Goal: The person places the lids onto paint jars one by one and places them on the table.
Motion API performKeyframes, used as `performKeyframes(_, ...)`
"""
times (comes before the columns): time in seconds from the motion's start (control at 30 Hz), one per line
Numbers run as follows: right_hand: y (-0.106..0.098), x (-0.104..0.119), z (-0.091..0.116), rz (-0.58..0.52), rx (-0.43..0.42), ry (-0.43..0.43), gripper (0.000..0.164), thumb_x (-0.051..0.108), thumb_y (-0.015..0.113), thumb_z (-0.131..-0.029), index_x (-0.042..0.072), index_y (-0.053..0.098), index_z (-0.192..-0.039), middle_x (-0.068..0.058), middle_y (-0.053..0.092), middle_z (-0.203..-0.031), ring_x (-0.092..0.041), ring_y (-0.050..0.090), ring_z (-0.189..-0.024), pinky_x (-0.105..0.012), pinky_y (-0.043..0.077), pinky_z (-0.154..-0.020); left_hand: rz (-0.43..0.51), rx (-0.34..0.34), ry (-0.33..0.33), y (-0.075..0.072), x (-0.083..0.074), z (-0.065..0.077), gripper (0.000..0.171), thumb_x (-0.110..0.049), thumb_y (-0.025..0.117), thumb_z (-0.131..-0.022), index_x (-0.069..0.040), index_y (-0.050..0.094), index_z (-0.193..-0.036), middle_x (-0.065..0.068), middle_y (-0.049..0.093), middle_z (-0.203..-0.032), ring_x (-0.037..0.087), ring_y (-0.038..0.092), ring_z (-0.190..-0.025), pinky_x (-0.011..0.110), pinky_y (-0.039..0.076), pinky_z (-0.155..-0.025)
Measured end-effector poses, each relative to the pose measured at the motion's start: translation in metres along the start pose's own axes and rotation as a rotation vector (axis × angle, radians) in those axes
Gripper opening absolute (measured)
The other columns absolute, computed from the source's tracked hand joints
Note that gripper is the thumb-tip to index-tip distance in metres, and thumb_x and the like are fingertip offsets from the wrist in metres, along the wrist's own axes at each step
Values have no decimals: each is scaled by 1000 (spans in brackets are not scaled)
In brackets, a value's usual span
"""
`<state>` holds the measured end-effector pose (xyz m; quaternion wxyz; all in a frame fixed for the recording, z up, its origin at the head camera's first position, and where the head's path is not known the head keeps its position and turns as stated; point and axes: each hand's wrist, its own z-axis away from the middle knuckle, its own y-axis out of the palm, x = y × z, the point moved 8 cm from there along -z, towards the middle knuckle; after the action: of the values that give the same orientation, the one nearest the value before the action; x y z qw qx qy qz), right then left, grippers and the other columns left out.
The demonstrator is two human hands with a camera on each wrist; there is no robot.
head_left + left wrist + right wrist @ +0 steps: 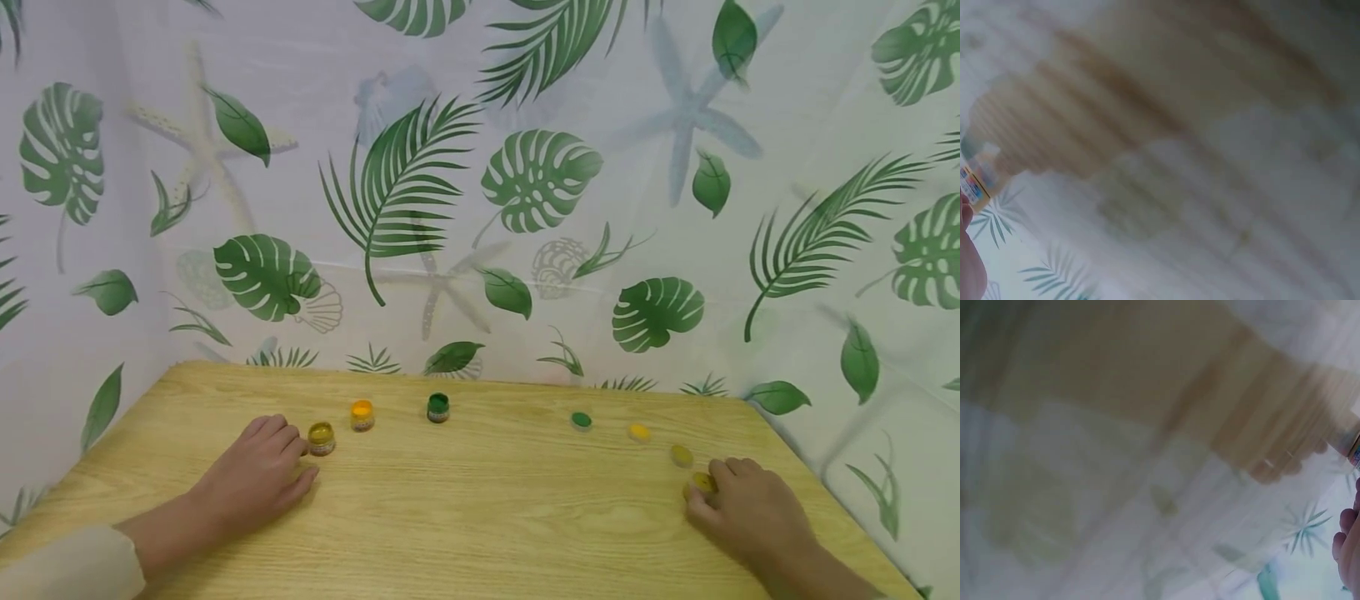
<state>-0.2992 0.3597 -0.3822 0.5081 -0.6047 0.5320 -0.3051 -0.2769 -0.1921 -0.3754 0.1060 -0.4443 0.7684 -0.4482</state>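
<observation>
My left hand rests low over the table, fingers bent loosely, beside an open small paint jar with dull yellow paint; whether a fingertip touches it cannot be told. In the left wrist view, a labelled jar shows at the left edge beside the fingers. At the right, my right hand holds a small paint jar with a dull yellow top between thumb and fingers, which partly hide it. A labelled jar is cut off at the right wrist view's edge.
An orange-yellow paint jar and a dark green paint jar stand open at the back left. Toward the right lie a green lid, a yellow lid and an olive lid. A leaf-print cloth hangs behind the wooden table.
</observation>
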Motion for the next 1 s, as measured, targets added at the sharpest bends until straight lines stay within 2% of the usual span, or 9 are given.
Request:
performKeyframes(0.07,-1,-3,3,48,-21,-51,28,36,56,-93,15,48,-77,3,43,-69,-15,43,-63,-34,38,-55,-2,-1,-6,-1,3,2,23,-31,65,-85,-8,65,-82,1,57,-80,21,47,-80,43,43,-83)
performKeyframes(0.13,-1,-2,8,156,-48,-168,26,30,37,-104,16,45,-82,0,41,-69,-17,39,-60,-34,36,-51,-3,-3,-14,-2,6,3,22,-30,65,-84,-8,64,-82,2,58,-80,22,47,-80,43,43,-82)
performKeyframes(0.2,-1,-4,11,211,-72,-221,24,27,34,-104,17,42,-84,0,39,-69,-18,37,-59,-33,33,-49,-5,-1,-31,-2,9,2,22,-29,66,-83,-7,65,-82,2,59,-80,22,48,-81,43,43,-82)
performKeyframes(0.3,2,-13,9,167,-32,-141,30,29,31,-105,16,43,-80,-1,40,-68,-18,37,-58,-32,32,-47,-8,5,-64,-3,12,2,24,-29,69,-82,-6,66,-82,3,61,-80,22,50,-80,44,44,-82)
performKeyframes(0.37,4,-24,6,56,-2,0,33,38,50,-98,15,47,-75,1,43,-67,-16,40,-59,-31,32,-48,-10,10,-92,-2,15,1,25,-30,70,-82,-6,66,-82,3,61,-81,22,50,-80,44,43,-82)
performKeyframes(0.4,4,-29,5,9,8,58,38,42,50,-98,13,50,-74,1,46,-67,-17,42,-59,-31,34,-49,-9,12,-106,-2,15,1,26,-31,71,-81,-6,66,-82,3,61,-81,22,50,-80,44,43,-81)
performKeyframes(0.5,6,-34,3,-51,24,120,43,48,52,-97,10,58,-79,-2,54,-71,-18,48,-61,-33,38,-50,4,20,-154,-1,18,-1,27,-33,73,-81,-7,65,-80,2,60,-80,21,48,-78,45,42,-80)
performKeyframes(0.8,9,-33,-8,-103,21,157,51,53,58,-93,3,67,-94,-11,65,-86,-28,60,-74,-46,48,-61,44,120,-309,17,28,-7,38,-44,70,-85,-9,58,-75,1,55,-76,22,45,-76,44,39,-78)
performKeyframes(1.0,15,-33,-18,-153,45,177,55,52,58,-91,-1,68,-105,-18,66,-96,-35,63,-82,-50,49,-65,79,196,-372,30,30,-15,39,-43,67,-86,-13,49,-69,-1,47,-69,22,42,-73,42,37,-75)
